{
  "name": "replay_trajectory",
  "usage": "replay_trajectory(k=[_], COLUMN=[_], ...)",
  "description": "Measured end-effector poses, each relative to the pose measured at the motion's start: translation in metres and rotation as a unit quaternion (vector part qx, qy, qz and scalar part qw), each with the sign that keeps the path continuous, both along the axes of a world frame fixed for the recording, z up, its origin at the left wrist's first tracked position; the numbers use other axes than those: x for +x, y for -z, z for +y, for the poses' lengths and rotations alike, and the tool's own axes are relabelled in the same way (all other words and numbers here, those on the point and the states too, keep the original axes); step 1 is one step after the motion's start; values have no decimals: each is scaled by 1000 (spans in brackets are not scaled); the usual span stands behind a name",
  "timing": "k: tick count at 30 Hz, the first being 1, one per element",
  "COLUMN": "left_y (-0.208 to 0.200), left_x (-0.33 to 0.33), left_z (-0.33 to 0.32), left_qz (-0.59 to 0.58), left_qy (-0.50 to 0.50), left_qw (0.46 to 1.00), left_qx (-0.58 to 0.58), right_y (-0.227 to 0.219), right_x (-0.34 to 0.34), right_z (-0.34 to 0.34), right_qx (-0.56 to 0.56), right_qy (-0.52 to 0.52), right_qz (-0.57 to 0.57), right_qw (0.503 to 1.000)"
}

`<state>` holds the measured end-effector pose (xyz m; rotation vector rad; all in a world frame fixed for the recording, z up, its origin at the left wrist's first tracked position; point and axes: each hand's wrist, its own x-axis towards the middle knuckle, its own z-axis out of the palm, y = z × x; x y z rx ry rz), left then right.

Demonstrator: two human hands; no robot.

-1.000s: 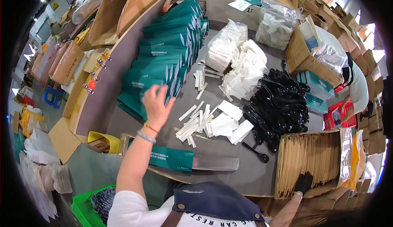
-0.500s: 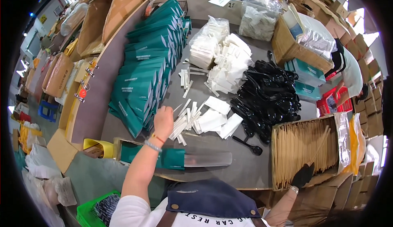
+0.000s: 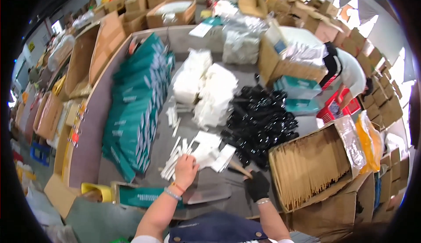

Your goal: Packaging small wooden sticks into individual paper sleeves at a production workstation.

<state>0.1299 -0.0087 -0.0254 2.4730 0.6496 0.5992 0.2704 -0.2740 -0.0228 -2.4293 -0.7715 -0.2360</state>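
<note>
My left hand, bare with bands at the wrist, bends its fingers down onto a heap of narrow white paper strips. Whatever its fingertips pinch is hidden. White flat packets lie just beyond it. In a black glove, my right hand is closed around light brown wooden chopsticks, which point away toward the left. Right of that hand, an open carton is filled with rows of similar sticks. A pile of black plastic spoons lies ahead of the glove.
Green printed pouches stand in a long row at the left. Larger white packet piles lie at mid-table. A green pouch and a clear sleeve rest at the near edge. A co-worker bends over a red basket.
My right hand has left the stick carton and come left over the table with chopsticks. My left hand has moved from beside the green pouches onto the white strips. The view has tilted up.
</note>
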Motion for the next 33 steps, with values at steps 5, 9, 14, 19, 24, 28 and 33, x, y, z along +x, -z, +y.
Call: replay_trajectory(k=[5,9,14,19,24,28,33], left_y=[-13,-42,-29,-50,-32,-42,-46], left_x=[-8,-30,-72,-88,-129,-137,-141], left_z=[-10,-14,-27,-46,-39,-29,-23], left_qz=[-22,-9,117,6,55,109,119], left_qy=[29,26,185,88,24,82,95], left_qw=[998,995,973,996,998,991,988], left_qx=[48,-97,-69,-6,-7,20,20], right_y=[2,15,-25,-52,-15,-41,-28], right_x=[4,10,14,-24,-63,-49,-29], right_z=[-6,-10,10,49,68,50,15], right_qx=[-131,-119,-95,-63,-145,-167,-209], right_qy=[-49,-32,-82,-198,-311,-262,-386], right_qz=[78,43,84,245,206,217,115], right_qw=[987,991,989,947,916,925,891])
